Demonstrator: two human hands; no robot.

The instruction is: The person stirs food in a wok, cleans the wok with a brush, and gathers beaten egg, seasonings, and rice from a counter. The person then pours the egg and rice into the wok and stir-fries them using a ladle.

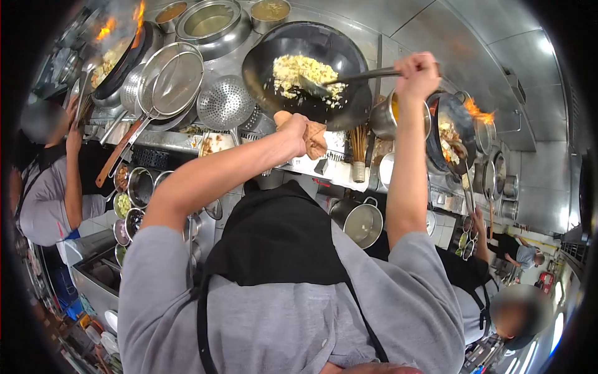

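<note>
A large black wok (pixel 261 71) holds a heap of yellow and white chopped food (pixel 299 73). My left hand (pixel 300 134) is closed around an orange-brown cloth (pixel 316 138) at the wok's near edge; the cloth hides the part gripped beneath it. Above the wok's right side, my right hand (pixel 417 75) is wrapped round the long handle of a ladle (pixel 367 75). The ladle's head (pixel 313 87) rests in the food. Just right of the wok stands a metal pot (pixel 381 118), below the ladle's handle.
Strainers (pixel 171 81) and a perforated ladle (pixel 225 103) lie left of the wok. A bamboo brush (pixel 358 153) stands at the near edge. Co-workers (pixel 47 193) (pixel 479 293) handle flaming woks on both sides. A pot (pixel 363 225) sits lower right.
</note>
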